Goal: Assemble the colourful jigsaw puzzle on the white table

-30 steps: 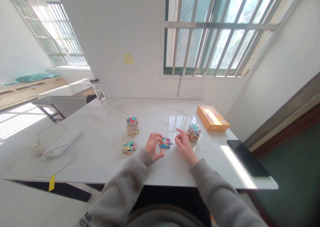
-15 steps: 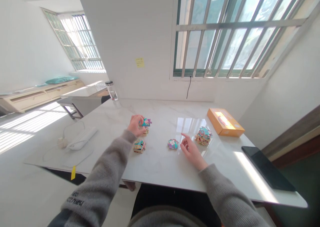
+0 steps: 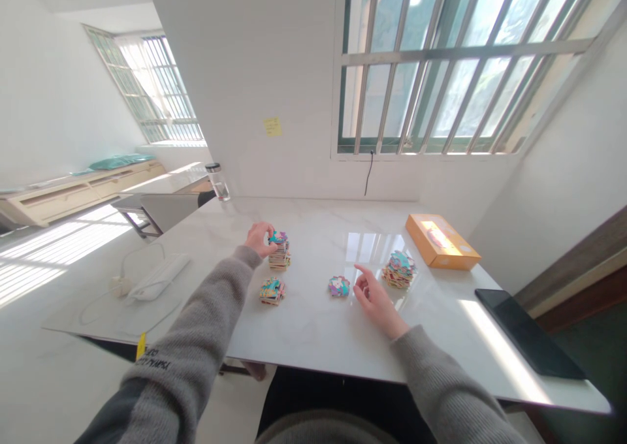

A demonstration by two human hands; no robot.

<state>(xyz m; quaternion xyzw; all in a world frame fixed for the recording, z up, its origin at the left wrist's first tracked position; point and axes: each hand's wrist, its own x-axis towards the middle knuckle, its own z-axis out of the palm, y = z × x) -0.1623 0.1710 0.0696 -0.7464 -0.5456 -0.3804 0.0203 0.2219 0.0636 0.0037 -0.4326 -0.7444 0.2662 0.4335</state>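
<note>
My left hand is at the top of a tall stack of jigsaw puzzle pieces. Its thumb and fingers close on the edge of a teal and purple puzzle piece, which rests at the top of that stack. Nearer me stands a shorter stack of puzzle pieces. My right hand lies on the table, index finger stretched out and the others loosely curled, holding nothing. Just left of it is a low pile of puzzle pieces. Behind it on the right rises another stack of puzzle pieces.
An orange box sits at the back right of the white table. A black tablet lies along the right edge. At the left are a power strip with cables and, farther back, a clear bottle.
My left hand has shifted slightly left, and the puzzle piece it carried is now lower, lined up over the tall stack. My right hand has hardly moved.
</note>
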